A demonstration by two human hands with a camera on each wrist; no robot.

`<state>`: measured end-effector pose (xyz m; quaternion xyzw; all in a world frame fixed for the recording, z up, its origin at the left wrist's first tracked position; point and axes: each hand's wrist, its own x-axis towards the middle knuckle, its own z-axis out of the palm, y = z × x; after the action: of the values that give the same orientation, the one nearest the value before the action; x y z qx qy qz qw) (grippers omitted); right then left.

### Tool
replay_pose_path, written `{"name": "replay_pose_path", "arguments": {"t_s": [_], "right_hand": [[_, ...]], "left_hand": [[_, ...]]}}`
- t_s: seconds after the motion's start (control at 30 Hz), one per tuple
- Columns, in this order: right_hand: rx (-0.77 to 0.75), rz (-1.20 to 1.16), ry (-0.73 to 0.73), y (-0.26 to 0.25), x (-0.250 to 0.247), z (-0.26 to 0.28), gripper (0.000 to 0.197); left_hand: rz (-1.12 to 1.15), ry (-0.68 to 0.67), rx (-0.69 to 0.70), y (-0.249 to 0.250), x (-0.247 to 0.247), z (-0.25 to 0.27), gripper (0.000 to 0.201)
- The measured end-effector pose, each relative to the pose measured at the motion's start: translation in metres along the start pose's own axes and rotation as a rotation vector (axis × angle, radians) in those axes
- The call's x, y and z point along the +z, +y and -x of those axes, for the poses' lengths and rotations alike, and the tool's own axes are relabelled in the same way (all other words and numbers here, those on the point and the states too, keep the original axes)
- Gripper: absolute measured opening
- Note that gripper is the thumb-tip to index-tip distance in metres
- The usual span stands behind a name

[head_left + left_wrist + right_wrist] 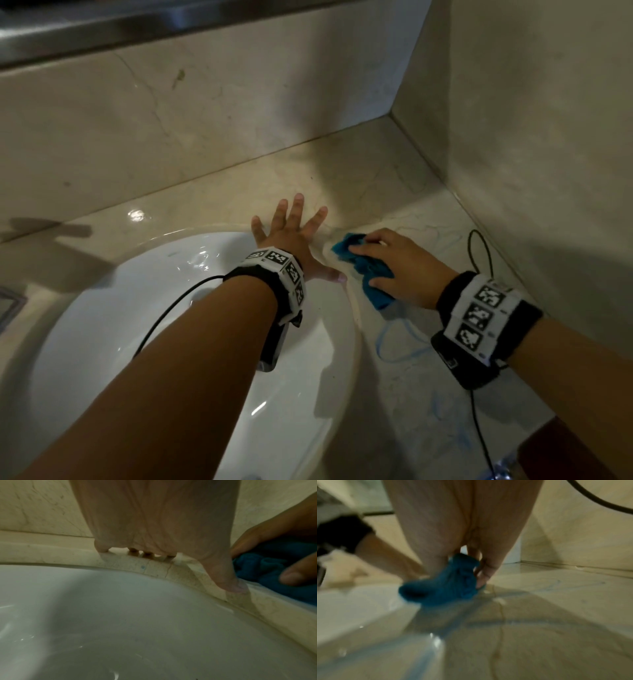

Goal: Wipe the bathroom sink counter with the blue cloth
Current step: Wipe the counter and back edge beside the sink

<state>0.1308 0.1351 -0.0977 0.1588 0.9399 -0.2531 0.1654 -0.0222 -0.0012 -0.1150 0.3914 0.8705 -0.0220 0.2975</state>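
Both forearms reach over the white sink (102, 325). Left hand (291, 240) lies flat on the table (359, 178) at the basin's rim, fingers (297, 205) spread and straight. Just beside it, the right hand (407, 267) presses the crumpled blue cloth (363, 270) onto the table — fingers curled round it.

Cloth (363, 270) on counter (394, 192), right of sink (102, 325).
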Motion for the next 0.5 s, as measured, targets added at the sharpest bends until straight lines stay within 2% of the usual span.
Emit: {"name": "replay_pose_path", "arguments": {"t_s": [0.07,0.2,0.3,0.43,0.5], "right_hand": [[-0.026,-0.017,0.119,0.004,0.003,-0.007,0.048],[0.091,-0.044,0.353,0.011,-0.008,-0.037,0.037],[0.074,0.02,0.308,-0.004,-0.001,-0.032,0.035],[-0.149,0.056,0.128,-0.015,0.023,0.005,0.034],[-0.132,0.012,0.142,-0.004,0.019,0.003,0.034]], "left_hand": [[-0.002,0.0,0.001,0.0,0.0,0.0,0.123],[-0.009,-0.007,0.0,0.0,-0.001,0.001,0.122],[-0.015,-0.008,-0.001,0.001,-0.002,0.002,0.122],[-0.007,-0.001,0.005,-0.001,-0.001,0.001,0.124],[-0.003,-0.003,0.007,-0.001,-0.001,0.001,0.124]]}}
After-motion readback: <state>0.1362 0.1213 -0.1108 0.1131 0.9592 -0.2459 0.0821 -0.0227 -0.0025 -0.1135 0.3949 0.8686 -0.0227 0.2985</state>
